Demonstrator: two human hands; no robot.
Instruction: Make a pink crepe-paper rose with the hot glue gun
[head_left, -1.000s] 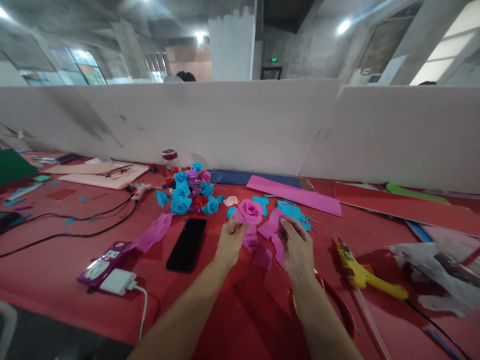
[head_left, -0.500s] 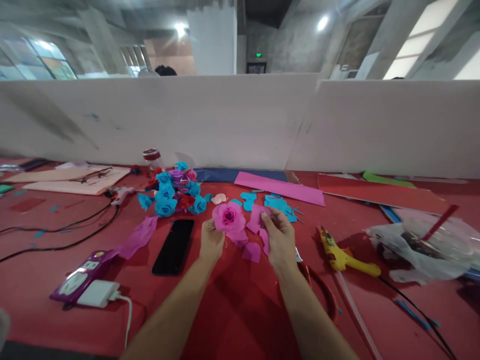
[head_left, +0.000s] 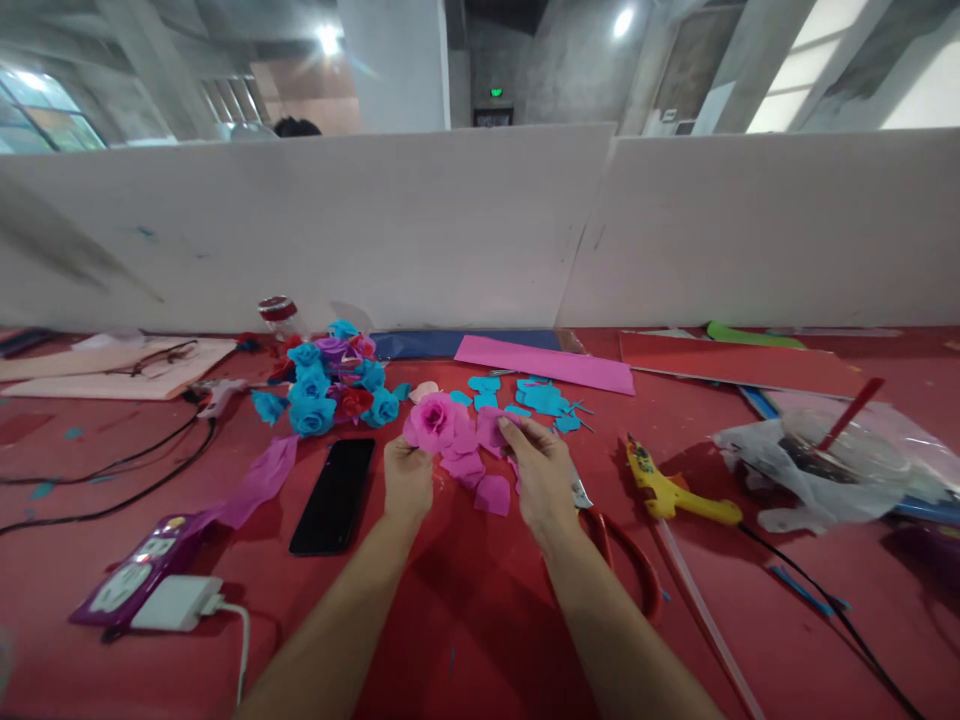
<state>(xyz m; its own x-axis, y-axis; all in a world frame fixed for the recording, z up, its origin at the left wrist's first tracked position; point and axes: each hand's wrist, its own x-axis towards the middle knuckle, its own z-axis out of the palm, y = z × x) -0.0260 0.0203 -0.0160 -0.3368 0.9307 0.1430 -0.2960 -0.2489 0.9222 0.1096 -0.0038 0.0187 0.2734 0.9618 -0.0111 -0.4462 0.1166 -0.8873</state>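
My left hand (head_left: pixel 409 478) is closed on a pink paper flower (head_left: pixel 435 422), its layered petals facing me. Between the thumb and fingers of my right hand (head_left: pixel 544 470) is a pink paper petal (head_left: pixel 491 428), close to the flower's right side. Loose pink petals (head_left: pixel 493 495) lie on the red table just below and between the hands. Behind them are cut blue paper pieces (head_left: pixel 544 398). Red-handled scissors (head_left: pixel 641 565) rest partly hidden under my right forearm.
A bunch of paper roses (head_left: pixel 311 385) stands left of the hands, behind a black phone (head_left: pixel 334 497). A purple power strip (head_left: pixel 139 575) is at the left. To the right are a yellow glue gun (head_left: pixel 675 492) and a drink cup (head_left: pixel 844 445). A white partition (head_left: pixel 337 230) borders the back.
The view has shifted a little, so most things sit further left. Both hands keep hold of the flower and the petal, with the petal still beside the flower.
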